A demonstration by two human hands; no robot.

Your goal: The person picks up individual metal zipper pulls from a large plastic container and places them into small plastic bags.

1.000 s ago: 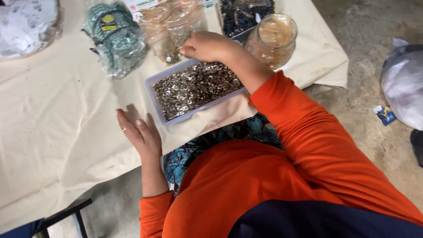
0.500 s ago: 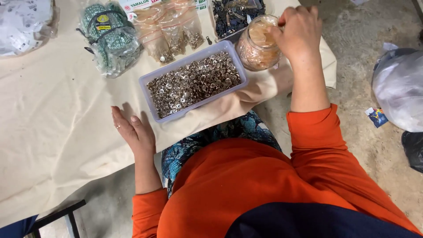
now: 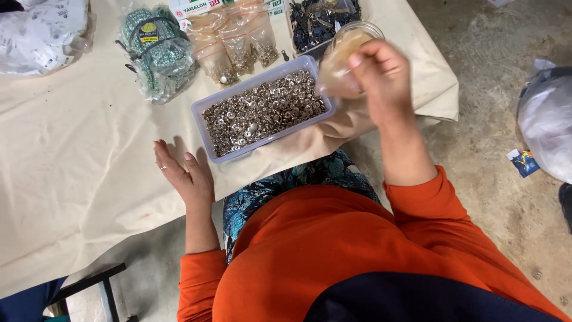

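The right hand point(image 3: 384, 77) has lifted a small clear bag point(image 3: 339, 62) away from the glass jar point(image 3: 357, 36), pinching it above the right end of the plastic tray point(image 3: 262, 113) of shiny metal studs. The left hand point(image 3: 182, 176) lies open and flat on the cream cloth worktop point(image 3: 77, 161).

A small workshop for garment trimmings, by the look of it. A cloth-covered table point(image 3: 71, 179) stands on a bare concrete floor point(image 3: 494, 179). A shallow plastic tray point(image 3: 205, 128) holds metal snap fasteners; at its 12 o'clock lie clear packets of fasteners point(image 3: 235, 45), at 10 o'clock bagged teal trim point(image 3: 158, 50), at 1 o'clock dark metal parts point(image 3: 319, 21).
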